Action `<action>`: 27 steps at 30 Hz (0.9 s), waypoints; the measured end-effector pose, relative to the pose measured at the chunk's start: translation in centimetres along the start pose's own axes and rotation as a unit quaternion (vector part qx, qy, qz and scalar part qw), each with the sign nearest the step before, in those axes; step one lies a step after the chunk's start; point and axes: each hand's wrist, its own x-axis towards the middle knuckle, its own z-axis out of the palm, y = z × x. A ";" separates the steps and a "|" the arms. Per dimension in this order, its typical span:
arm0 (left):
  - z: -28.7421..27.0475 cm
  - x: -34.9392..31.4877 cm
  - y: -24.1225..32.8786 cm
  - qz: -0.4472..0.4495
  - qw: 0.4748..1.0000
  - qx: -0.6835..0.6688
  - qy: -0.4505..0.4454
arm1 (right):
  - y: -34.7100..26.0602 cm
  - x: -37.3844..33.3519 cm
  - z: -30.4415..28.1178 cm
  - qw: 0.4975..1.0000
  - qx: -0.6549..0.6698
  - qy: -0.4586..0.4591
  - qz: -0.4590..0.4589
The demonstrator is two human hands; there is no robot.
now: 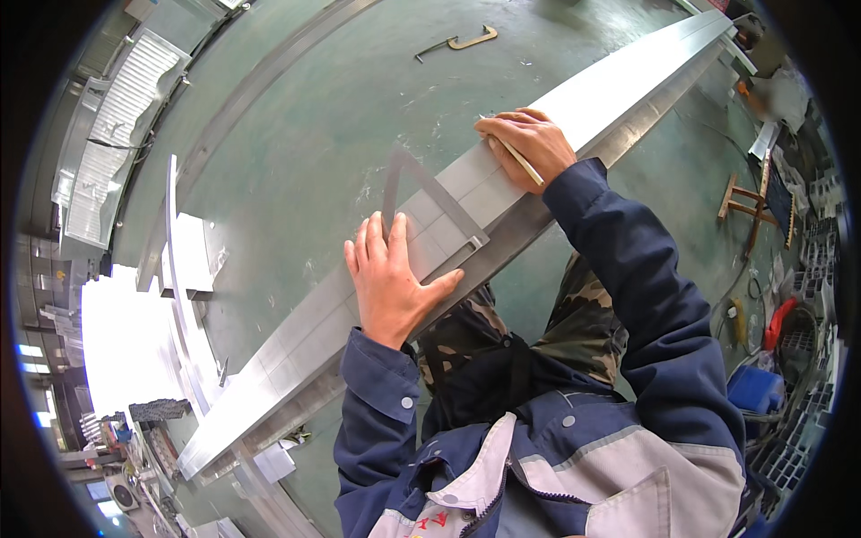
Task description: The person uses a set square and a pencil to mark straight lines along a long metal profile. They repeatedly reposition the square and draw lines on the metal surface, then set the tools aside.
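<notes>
A long, pale metal panel (296, 345) runs diagonally in front of me, with thin lines marked across its face. A grey metal set square (444, 199) lies over it, its corner sticking out past the far edge. With fingers spread, my left hand (387, 285) rests flat on the panel, fingertips at one leg of the square. Farther right along the panel is my right hand (535, 148), closed around a thin, pale, pencil-like stick (522, 163). Its fingers rest on the panel's surface.
A clamp (473, 39) lies on the green floor beyond the panel. White panels (130, 350) and long metal strips (179, 260) stand at left. At right are a small wooden stand (758, 202), a blue container (755, 389) and stacked profiles (803, 421).
</notes>
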 end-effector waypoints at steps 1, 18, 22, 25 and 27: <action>0.2 0.3 0.3 0.001 1.000 0.001 0.002 | 0.0 0.0 -0.1 1.000 -0.002 -0.001 0.000; 0.6 1.2 0.9 0.031 0.999 0.014 0.026 | -0.1 0.0 0.2 1.000 -0.006 -0.005 0.008; 0.5 1.3 0.9 0.033 0.999 0.014 0.030 | -0.2 0.0 0.1 1.000 -0.007 -0.005 0.007; 0.7 1.2 0.8 0.040 0.999 0.014 0.035 | 0.0 0.0 0.4 1.000 -0.012 0.002 0.004; 0.5 1.3 0.9 0.040 0.998 0.014 0.035 | -0.1 0.0 0.3 1.000 -0.011 -0.001 0.003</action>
